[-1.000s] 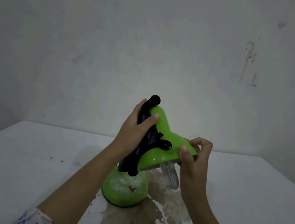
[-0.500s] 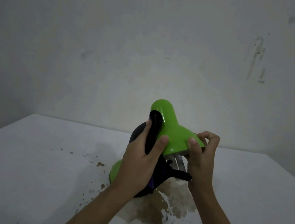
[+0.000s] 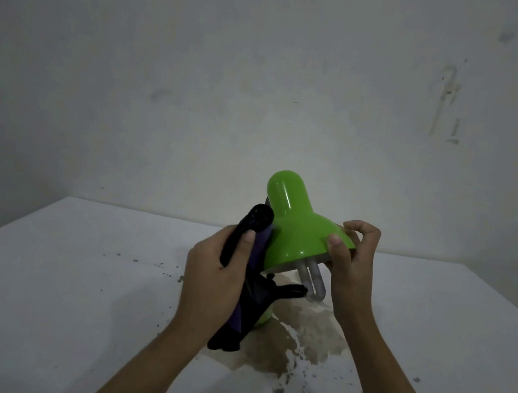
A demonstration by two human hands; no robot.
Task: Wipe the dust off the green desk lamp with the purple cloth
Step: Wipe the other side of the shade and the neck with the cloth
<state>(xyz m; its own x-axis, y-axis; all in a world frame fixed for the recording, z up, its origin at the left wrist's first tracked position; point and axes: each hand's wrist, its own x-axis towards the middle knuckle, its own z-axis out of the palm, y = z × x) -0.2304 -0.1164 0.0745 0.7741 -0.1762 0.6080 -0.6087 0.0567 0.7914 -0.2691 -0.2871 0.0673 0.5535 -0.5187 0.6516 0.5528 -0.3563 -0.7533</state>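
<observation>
Presently, the glossy green desk lamp with a bell-shaped shade [image 3: 298,233] is standing on the white tabletop [image 3: 65,271], its shade tilted with the opening facing down and toward the right. A bent white tube bulb [image 3: 312,280] is protruding from the shade's opening. The left hand [image 3: 212,284] is curling its fingers and thumb around the purple cloth with dark folds [image 3: 249,295], which is bunched against the lamp's black neck [image 3: 247,230] on the left side of the shade; the cloth's loose end is hanging down over the lamp's base, most of which is hidden. The right hand [image 3: 351,268] is pinching the shade's lower rim, thumb on the outer surface, fingers curled behind the edge. A brown stain [image 3: 302,340] is spreading over the tabletop below the lamp, with dark specks scattered around it. A grey marked wall [image 3: 200,76] is standing behind.
</observation>
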